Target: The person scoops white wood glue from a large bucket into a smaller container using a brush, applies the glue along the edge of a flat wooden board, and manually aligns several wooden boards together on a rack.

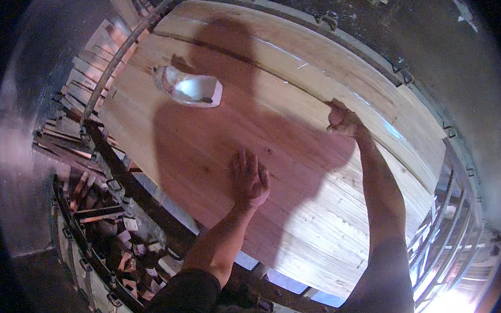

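A large glued wooden panel made of narrow strips lies in front of me inside a metal clamp frame. My left hand rests flat on the panel near its middle, fingers together and pointing away. My right hand is farther out to the right, fingers curled down against the panel surface; whether it pinches anything is too small to tell. A cut-open white plastic jug lies on the panel at the far left, well away from both hands.
The metal frame with clamp hooks runs along the far edge and right side. Racks of wood offcuts stand below to the left. Bright light glares at the lower right.
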A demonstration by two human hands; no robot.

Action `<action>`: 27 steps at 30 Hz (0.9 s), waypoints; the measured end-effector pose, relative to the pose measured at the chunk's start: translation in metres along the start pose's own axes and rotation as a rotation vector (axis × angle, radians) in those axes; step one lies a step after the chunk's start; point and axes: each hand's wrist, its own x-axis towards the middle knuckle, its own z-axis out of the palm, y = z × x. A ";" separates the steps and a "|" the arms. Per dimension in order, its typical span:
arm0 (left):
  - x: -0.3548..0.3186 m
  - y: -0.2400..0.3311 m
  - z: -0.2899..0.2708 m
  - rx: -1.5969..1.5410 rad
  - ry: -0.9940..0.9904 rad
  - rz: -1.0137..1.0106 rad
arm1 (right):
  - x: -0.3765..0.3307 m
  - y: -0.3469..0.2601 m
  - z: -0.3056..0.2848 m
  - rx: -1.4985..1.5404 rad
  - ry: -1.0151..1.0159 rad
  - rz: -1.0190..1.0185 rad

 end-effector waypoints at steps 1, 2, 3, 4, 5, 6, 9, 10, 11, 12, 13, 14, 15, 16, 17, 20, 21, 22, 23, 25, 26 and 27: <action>-0.001 0.004 0.000 -0.006 0.003 0.005 | -0.006 0.000 -0.001 -0.023 -0.050 0.117; -0.010 -0.007 -0.011 0.028 0.006 -0.036 | -0.002 -0.053 -0.014 -0.035 -0.032 0.312; -0.011 -0.011 -0.018 0.038 0.018 -0.049 | -0.005 -0.095 -0.035 -0.049 -0.003 0.452; -0.013 -0.014 -0.020 0.036 0.032 -0.059 | -0.013 -0.136 -0.061 -0.062 0.029 0.605; -0.011 -0.010 -0.018 0.015 0.042 -0.044 | -0.026 -0.135 -0.061 -0.105 0.135 0.551; -0.010 -0.007 -0.018 -0.005 0.050 -0.031 | -0.036 -0.132 -0.053 -0.149 0.238 0.494; -0.009 -0.010 -0.020 0.044 0.051 -0.012 | -0.063 -0.180 -0.042 -0.327 0.442 0.389; -0.011 -0.010 -0.017 0.000 0.052 -0.017 | -0.073 -0.197 -0.032 -0.446 0.511 0.346; -0.011 -0.010 -0.015 -0.041 0.053 -0.023 | -0.079 -0.209 -0.029 -0.506 0.541 0.311; -0.011 -0.012 -0.014 -0.082 0.053 -0.030 | -0.075 -0.211 -0.038 -0.283 0.383 0.467; -0.009 -0.011 -0.016 -0.114 0.023 -0.032 | -0.074 -0.218 -0.053 -0.063 0.229 0.628; -0.007 -0.012 -0.020 -0.144 -0.007 -0.036 | -0.074 -0.218 -0.037 -0.312 0.454 0.486; -0.007 -0.014 -0.023 -0.173 -0.037 -0.041 | -0.072 -0.229 -0.029 -0.269 0.542 0.457; -0.007 -0.013 -0.021 -0.191 -0.015 -0.017 | -0.064 -0.245 -0.024 -0.236 0.630 0.426; -0.009 -0.017 -0.018 -0.199 0.007 0.005 | -0.054 -0.262 -0.012 -0.195 0.718 0.391; -0.008 -0.030 -0.029 -0.327 0.007 0.107 | -0.015 -0.294 0.006 1.261 0.661 0.660; -0.006 -0.044 -0.034 -0.363 0.003 0.126 | 0.008 -0.318 0.004 1.622 0.565 0.666; -0.004 -0.056 -0.028 -0.464 0.039 0.194 | 0.020 -0.309 0.009 1.837 0.513 0.429; -0.002 -0.085 -0.015 -0.554 0.071 0.259 | 0.034 -0.299 0.018 2.044 0.446 0.168; 0.021 -0.159 -0.012 -0.516 0.263 0.358 | 0.061 -0.299 0.024 2.146 0.553 0.387; 0.038 -0.195 -0.018 -0.426 0.307 0.339 | 0.073 -0.295 0.022 2.191 0.611 0.491; 0.055 -0.229 -0.023 -0.340 0.348 0.319 | 0.082 -0.285 0.022 2.203 0.597 0.379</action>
